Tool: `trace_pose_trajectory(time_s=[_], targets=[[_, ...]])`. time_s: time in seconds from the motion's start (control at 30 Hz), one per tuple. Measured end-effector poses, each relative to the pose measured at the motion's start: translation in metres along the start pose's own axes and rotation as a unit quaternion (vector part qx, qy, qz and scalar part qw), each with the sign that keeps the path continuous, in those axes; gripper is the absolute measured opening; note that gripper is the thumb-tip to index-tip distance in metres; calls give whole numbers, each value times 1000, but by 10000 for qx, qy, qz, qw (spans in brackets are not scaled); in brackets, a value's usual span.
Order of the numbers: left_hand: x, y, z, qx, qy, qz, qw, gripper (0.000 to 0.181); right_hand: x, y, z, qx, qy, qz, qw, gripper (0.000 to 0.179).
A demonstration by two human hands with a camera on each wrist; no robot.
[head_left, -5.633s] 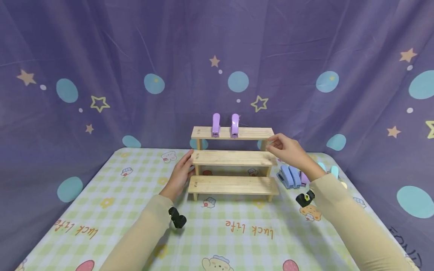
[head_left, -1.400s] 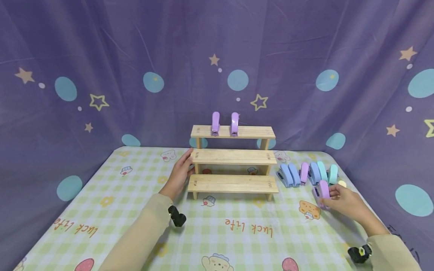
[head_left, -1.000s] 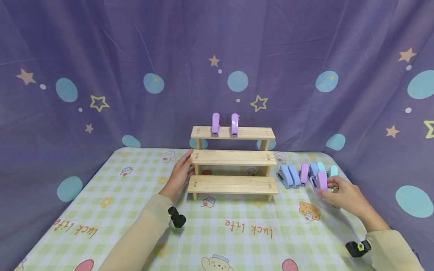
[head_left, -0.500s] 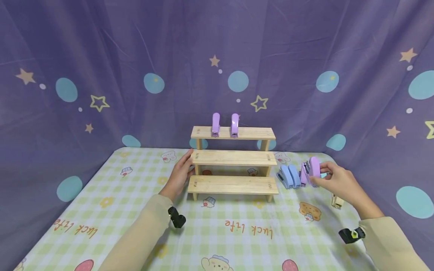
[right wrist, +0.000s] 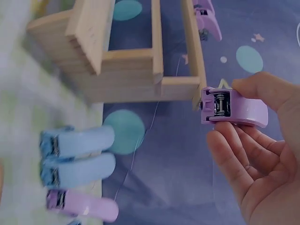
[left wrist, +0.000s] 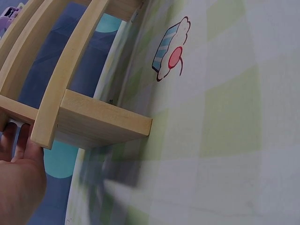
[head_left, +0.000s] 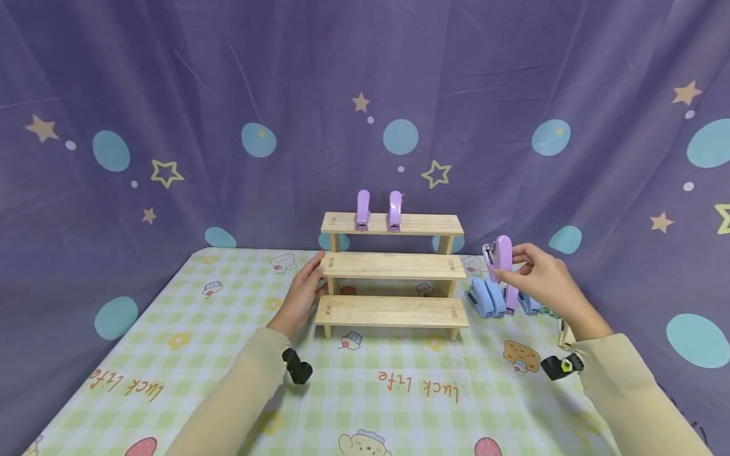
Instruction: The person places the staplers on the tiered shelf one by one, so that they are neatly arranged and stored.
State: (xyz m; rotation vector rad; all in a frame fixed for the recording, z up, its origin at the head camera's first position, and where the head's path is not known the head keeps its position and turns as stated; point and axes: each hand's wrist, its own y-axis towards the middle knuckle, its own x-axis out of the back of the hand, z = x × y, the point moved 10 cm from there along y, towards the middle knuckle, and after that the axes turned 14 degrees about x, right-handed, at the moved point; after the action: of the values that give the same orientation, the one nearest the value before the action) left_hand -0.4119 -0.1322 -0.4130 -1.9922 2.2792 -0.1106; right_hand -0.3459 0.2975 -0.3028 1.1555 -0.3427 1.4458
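Observation:
My right hand (head_left: 544, 278) pinches a purple stapler (head_left: 503, 258) between thumb and fingers, in the air to the right of the wooden three-tier stand (head_left: 393, 265). In the right wrist view the stapler (right wrist: 243, 110) appears near the end of the top tier. Two purple staplers, a left one (head_left: 363, 210) and a right one (head_left: 395, 211), stand on the top tier. My left hand (head_left: 299, 294) grips the stand's left side at the middle tier; in the left wrist view its fingers (left wrist: 21, 143) bend against the wood, partly hidden.
On the checked tablecloth (head_left: 228, 354), right of the stand, sit blue staplers (head_left: 487, 297), a purple stapler (right wrist: 84, 206) and a cream stapler (head_left: 564, 334). My right hand and forearm hide part of this group. A purple curtain (head_left: 319, 76) hangs behind the table.
My right hand has taken the purple stapler from the table's right side, lifting it up and leftward past the other staplers toward the stand. The left hand has stayed put.

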Motion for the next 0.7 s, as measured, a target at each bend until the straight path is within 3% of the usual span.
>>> trace_pose_trajectory(time_s=[0.3, 0.7], targets=[[0, 0, -1, -62, -77, -26, 9999, 51, -7, 31, 23, 263, 261, -173, 9992, 61], [0, 1, 0, -63, -171, 20, 9998, 51, -21, 73, 40, 202, 844, -330, 9957, 60]])
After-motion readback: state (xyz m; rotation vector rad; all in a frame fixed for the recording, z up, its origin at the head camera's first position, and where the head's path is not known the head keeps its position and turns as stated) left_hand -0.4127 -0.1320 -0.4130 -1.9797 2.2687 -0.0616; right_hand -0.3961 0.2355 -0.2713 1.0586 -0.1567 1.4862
